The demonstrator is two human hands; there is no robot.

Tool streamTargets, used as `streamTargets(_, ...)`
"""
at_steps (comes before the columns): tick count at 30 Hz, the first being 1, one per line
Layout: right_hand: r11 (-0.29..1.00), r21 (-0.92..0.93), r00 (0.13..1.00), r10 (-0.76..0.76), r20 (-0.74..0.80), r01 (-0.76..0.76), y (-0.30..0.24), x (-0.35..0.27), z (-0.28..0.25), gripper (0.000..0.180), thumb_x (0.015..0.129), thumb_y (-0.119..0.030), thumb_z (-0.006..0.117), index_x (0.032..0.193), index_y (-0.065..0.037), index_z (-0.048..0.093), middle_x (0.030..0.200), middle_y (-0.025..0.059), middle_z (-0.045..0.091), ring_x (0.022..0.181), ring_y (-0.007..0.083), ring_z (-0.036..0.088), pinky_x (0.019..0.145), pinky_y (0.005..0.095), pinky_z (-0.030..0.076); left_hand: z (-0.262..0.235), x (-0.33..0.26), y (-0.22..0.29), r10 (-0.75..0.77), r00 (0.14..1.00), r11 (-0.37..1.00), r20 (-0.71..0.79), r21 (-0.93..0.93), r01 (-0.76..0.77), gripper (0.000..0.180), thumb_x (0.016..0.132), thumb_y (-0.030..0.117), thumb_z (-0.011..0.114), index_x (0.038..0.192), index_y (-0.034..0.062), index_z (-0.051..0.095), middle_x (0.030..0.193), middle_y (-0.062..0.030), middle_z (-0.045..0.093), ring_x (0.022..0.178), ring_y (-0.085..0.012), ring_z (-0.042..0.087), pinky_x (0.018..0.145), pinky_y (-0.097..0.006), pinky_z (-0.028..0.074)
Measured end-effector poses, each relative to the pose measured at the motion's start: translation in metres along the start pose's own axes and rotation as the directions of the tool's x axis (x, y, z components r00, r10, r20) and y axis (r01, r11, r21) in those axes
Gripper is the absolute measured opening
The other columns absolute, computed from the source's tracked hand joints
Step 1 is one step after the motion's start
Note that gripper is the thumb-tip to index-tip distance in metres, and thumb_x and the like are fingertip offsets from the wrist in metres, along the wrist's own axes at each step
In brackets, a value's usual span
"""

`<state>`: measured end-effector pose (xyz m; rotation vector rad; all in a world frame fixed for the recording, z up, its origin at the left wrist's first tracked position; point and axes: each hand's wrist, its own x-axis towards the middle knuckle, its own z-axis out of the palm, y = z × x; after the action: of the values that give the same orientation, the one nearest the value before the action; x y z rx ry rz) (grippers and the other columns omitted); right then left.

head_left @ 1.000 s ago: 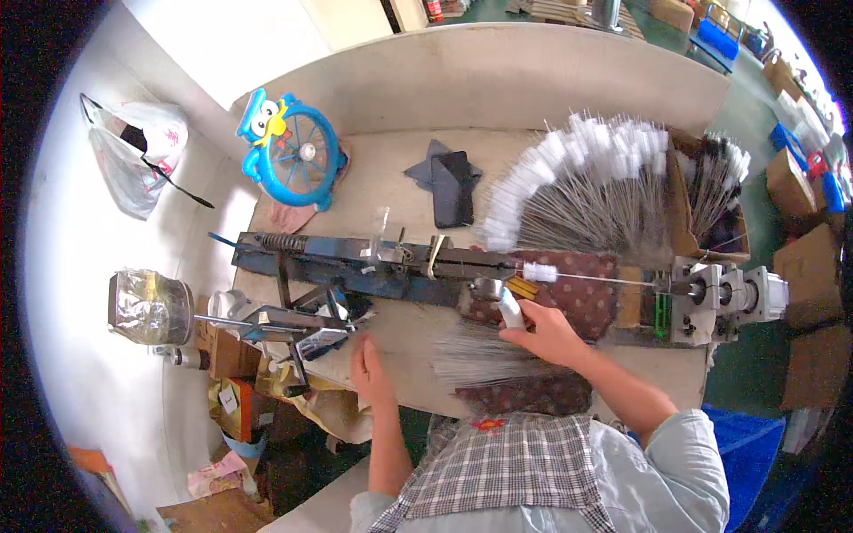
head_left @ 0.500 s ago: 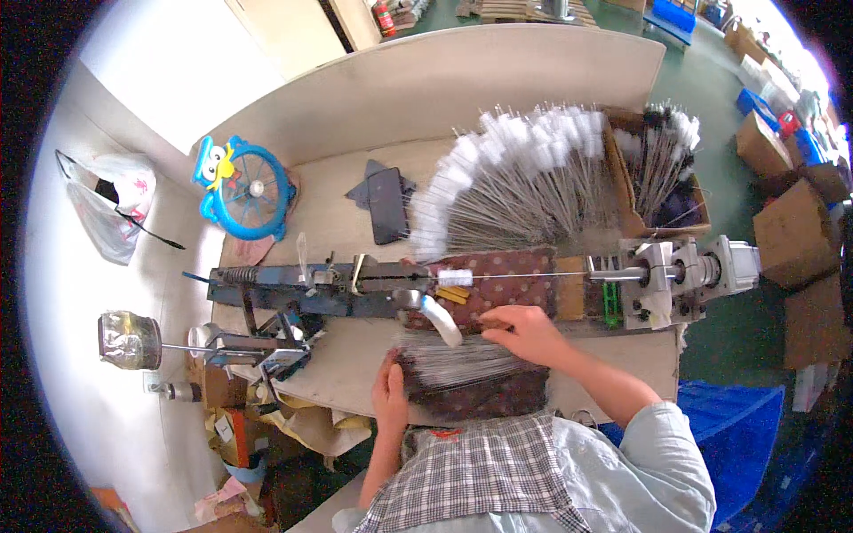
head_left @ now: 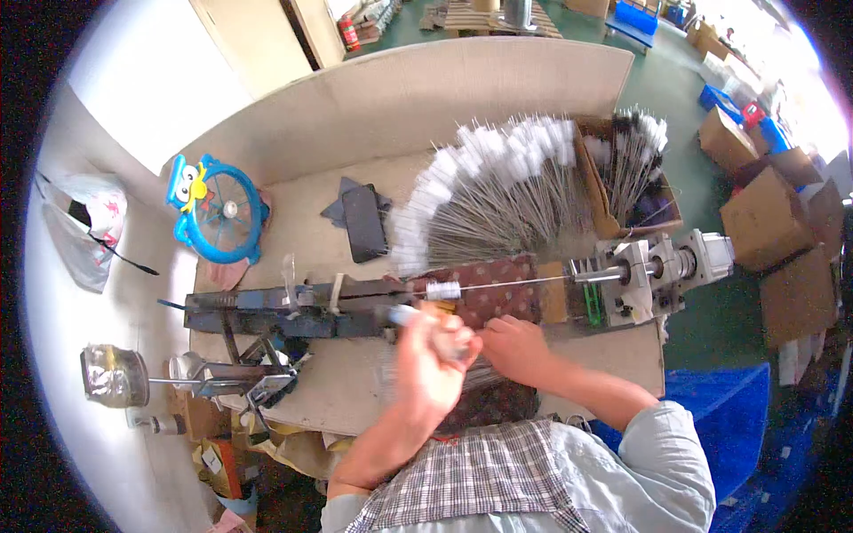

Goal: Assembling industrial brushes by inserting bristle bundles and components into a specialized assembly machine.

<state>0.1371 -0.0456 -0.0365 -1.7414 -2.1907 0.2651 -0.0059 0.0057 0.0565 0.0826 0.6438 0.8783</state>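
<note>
Left hand (head_left: 432, 360) moved up to curved white-and-blue handle (head_left: 404, 314), fingers curled, grip too blurred to tell. Right hand (head_left: 515, 351) bunched alongside, hold unclear.

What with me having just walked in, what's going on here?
Someone is working bare-handed at a bench. The left hand, blurred, seems to be at a pale handle; the right hand is close beside it, and what it holds, if anything, is hidden. A white brush head sits on a wire that runs rightward to a metal shaft. More white-headed brushes lie fanned out behind.
</note>
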Motion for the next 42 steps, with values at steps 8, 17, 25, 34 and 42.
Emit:
streamTargets(8, 1.000, 0.018, 0.992, -0.003, -0.123, 0.005, -0.012, 0.013, 0.036, 0.005, 0.068, -0.013, 0.058, 0.073, -0.012, 0.060, 0.069, 0.0027, 0.056, 0.070, 0.0216, 0.058, 0.057, 0.0349, 0.050, -0.062, -0.041, 0.045, 0.102, 0.983, 0.979, 0.151, 0.158, -0.126, 0.040, 0.092, 0.040, 0.042, 0.094, 0.0031, 0.058, 0.068, -0.0045, 0.058, 0.053, -0.0141, 0.052, 0.055, -0.031, 0.045)
streamTargets(17, 0.998, -0.031, 0.995, 0.063, 0.074, -0.061, 0.016, -0.022, -0.025, 0.016, 0.075, -0.012, 0.054, 0.090, -0.010, 0.059, 0.084, 0.0096, 0.056, 0.076, 0.0268, 0.061, 0.060, 0.0383, 0.051, 0.023, 0.039, -0.026, 0.133, 0.683, -0.130, 0.718, 0.696, -0.706, 0.021, 0.085, 0.013, 0.056, 0.103, 0.0031, 0.058, 0.090, -0.0111, 0.063, 0.064, -0.0205, 0.061, 0.059, -0.031, 0.050)
streamTargets(25, 0.983, 0.051, 0.983, 0.170, 0.070, -0.174, 0.035, -0.054, -0.035, 0.019, 0.078, -0.007, 0.050, 0.094, -0.004, 0.057, 0.091, 0.0150, 0.054, 0.076, 0.0321, 0.060, 0.062, 0.0429, 0.051, 0.040, 0.111, -0.080, -0.050, 0.536, -0.768, 0.843, 0.311, -0.560, 0.004, 0.073, 0.009, 0.055, 0.075, 0.0074, 0.053, 0.072, -0.0069, 0.056, 0.069, -0.0223, 0.062, 0.055, -0.035, 0.051)
streamTargets(34, 0.990, 0.067, 0.991, 0.130, -0.023, -0.128, 0.035, -0.040, -0.040, 0.015, 0.069, -0.005, 0.055, 0.084, -0.003, 0.052, 0.086, 0.0128, 0.050, 0.078, 0.0297, 0.057, 0.060, 0.0392, 0.050, 0.022, 0.134, -0.036, -0.083, 0.490, -0.866, 0.868, 0.180, -0.466, 0.009, 0.074, 0.011, 0.060, 0.081, 0.0069, 0.063, 0.081, -0.0071, 0.061, 0.070, -0.0226, 0.061, 0.062, -0.036, 0.050)
streamTargets(42, 0.865, -0.497, 0.998, -0.050, 0.045, 0.066, 0.040, -0.033, -0.112, 0.021, 0.062, -0.011, 0.059, 0.081, -0.006, 0.051, 0.079, 0.0067, 0.046, 0.074, 0.0198, 0.053, 0.054, 0.0302, 0.048, -0.005, 0.003, 0.024, 0.119, 0.333, -0.725, 0.935, 0.311, -0.614, 0.019, 0.070, 0.005, 0.070, 0.089, 0.0053, 0.067, 0.086, -0.0056, 0.065, 0.070, -0.0192, 0.062, 0.060, -0.029, 0.048)
